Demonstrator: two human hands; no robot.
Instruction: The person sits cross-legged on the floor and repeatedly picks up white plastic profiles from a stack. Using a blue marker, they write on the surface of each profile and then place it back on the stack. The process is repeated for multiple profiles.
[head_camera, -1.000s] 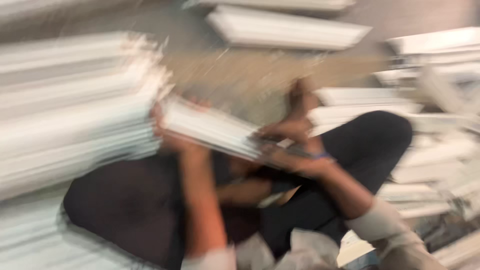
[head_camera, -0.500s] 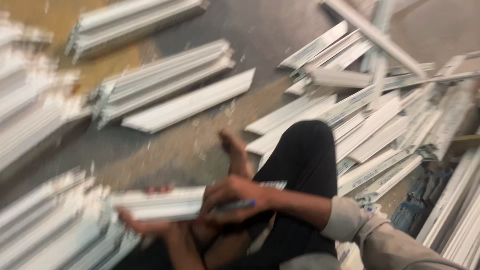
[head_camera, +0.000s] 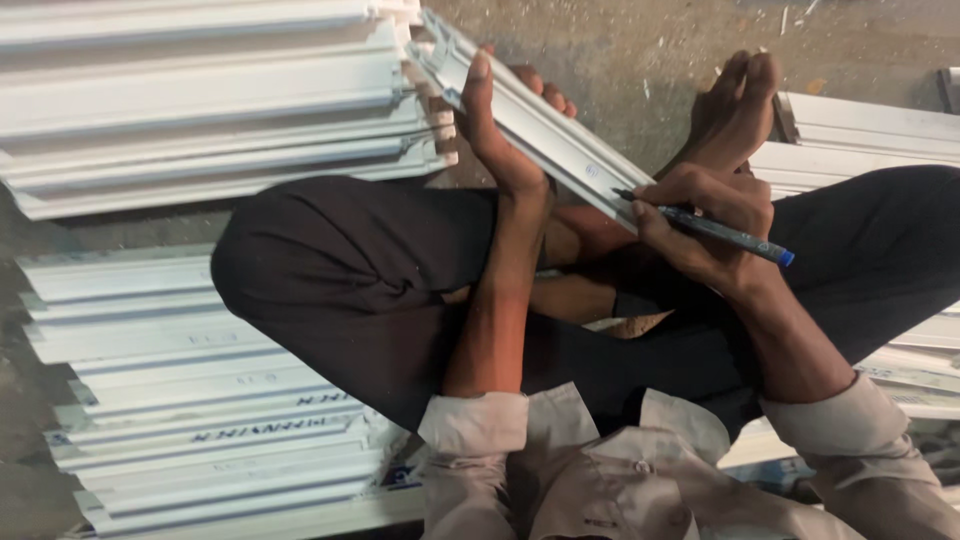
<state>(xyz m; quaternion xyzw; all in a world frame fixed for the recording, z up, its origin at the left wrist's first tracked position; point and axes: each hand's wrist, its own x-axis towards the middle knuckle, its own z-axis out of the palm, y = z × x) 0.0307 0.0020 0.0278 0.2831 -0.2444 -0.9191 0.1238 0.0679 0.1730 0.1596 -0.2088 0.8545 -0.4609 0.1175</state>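
Beige cloth shirt, buttoned, cuffs at both wrists: nearest item, lower edge of view. Black trousers on crossed legs fill the middle, and serve below as landmark.

Left hand: reaches forward over the trousers, fingers curled around the near end of a long white plastic profile strip; thumb laid along its upper face; grip closed on the strip.

Right hand: right of the left forearm, above the trousers; closed narrowly on a dark pen with a blue cap end; pen tip touching the strip's lower end.

White plastic profile strip: slants from upper left down to the right, above the trousers, between both hands.

Bare foot: beyond the right hand, toes pointing away.

Stacks of white plastic profile lengths: one left of the trousers, low; one beyond them, upper left; more to the right.

Grey concrete floor: dusty, speckled with small debris, farthest, beyond the foot.
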